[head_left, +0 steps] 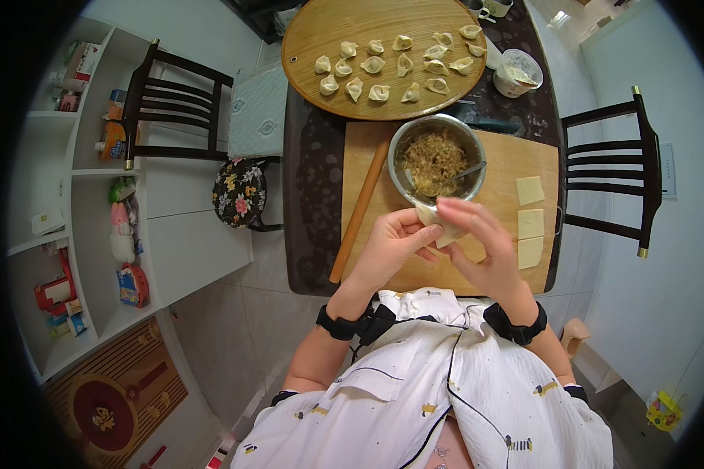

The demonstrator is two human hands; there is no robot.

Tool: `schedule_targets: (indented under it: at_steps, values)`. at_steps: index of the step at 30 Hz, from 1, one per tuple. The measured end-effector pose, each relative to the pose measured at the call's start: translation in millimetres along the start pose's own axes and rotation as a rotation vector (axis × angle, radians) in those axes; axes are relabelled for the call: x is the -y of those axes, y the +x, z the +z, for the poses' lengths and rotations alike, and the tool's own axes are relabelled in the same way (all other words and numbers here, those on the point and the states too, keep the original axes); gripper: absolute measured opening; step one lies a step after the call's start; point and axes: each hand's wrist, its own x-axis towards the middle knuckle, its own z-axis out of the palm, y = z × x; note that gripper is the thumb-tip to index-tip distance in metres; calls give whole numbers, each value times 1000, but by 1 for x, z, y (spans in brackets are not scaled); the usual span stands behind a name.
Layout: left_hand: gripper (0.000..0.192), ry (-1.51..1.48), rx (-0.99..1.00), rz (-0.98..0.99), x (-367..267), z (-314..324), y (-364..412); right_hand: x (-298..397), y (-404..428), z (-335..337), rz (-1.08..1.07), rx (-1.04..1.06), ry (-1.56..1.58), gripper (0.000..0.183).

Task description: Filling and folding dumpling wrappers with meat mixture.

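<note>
Between my hands, just below a steel bowl, is a folded dough wrapper (447,235). My left hand (394,243) pinches it between thumb and fingers. My right hand (486,243) touches its right side with the fingers; whether they grip it is unclear. The steel bowl (395,170) holds minced filling (434,161) with a metal utensil (469,170) resting in it. Several square wrappers (530,224) lie at the right of the wooden board (498,176). A wooden rolling pin (361,211) lies along the board's left side. Beyond, folded dumplings (379,92) stand in rows on a round tray (340,29).
A plastic tub (513,82) and a dark-handled tool (493,124) lie beside the tray on the dark table (314,223). Chairs stand left (179,111) and right (607,170). A floral stool (240,193) is at the table's left edge, near open shelves (108,287).
</note>
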Motion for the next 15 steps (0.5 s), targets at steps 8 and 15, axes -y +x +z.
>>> schedule_targets:
  at_steps: [8,15]
  values:
    - [24,-14,-127,38,5,7,4,-20,-14,4,693,-322,957,24]
    - [24,-156,-353,238,13,22,13,-10,-4,15,617,-424,644,12]
